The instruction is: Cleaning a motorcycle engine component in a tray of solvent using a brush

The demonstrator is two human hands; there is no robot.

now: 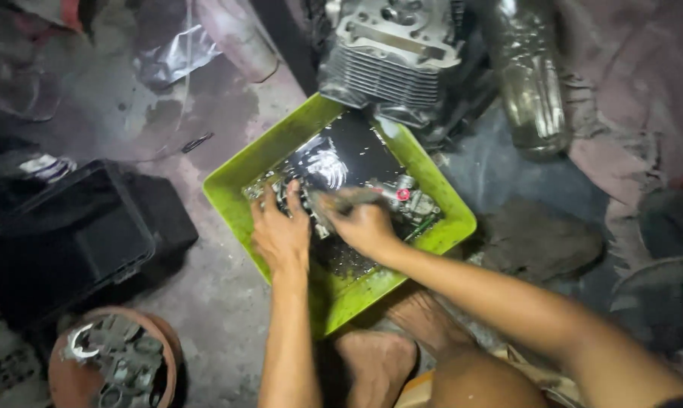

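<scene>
In the green tray [273, 147], my left hand [281, 234] clamps a metal part [296, 198]; at three o'clock, my right hand [364, 223] grips a brush [353, 199].

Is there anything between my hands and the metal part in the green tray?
Nothing visible. The left hand and the right hand both rest on the metal part inside the green tray.

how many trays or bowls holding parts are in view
2: a green tray of dark liquid and metal parts under both hands, and a round brown bowl of metal parts at lower left. Others may be hidden.
</scene>
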